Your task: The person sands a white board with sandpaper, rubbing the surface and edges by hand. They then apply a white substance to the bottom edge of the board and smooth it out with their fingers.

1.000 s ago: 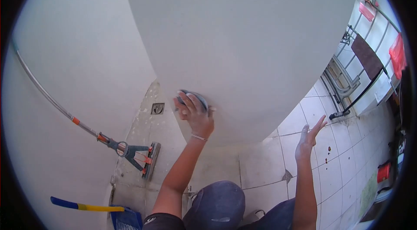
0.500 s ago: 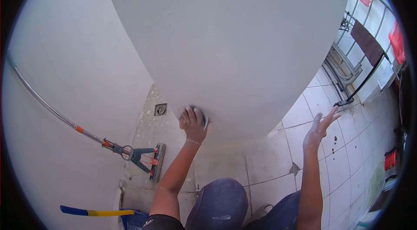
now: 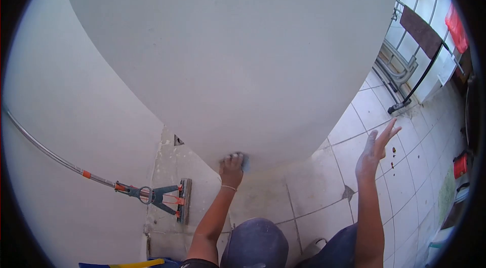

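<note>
My left hand (image 3: 231, 169) is closed on a small bluish-grey pad (image 3: 246, 162), pressed against the lower part of the pale grey wall (image 3: 243, 65). Most of the pad lies hidden under my fingers, and its exact kind cannot be made out. A thin bracelet circles that wrist. Out to the right, my right hand (image 3: 372, 154) is raised above the tiled floor (image 3: 324, 207), fingers stretched and spread, holding nothing. Its palm and fingers look dusty.
A squeeze mop (image 3: 185, 201) leans along the left wall. Near the bottom edge is a yellow-and-blue handle (image 3: 136, 264). At right stand a metal rack (image 3: 400, 63), a brown cloth (image 3: 421, 31), a red bag (image 3: 456, 27) and a red container (image 3: 460, 165).
My left hand has moved with the pad a little down and right along the wall's lower edge. The view has shifted slightly. My right hand stays raised and spread.
</note>
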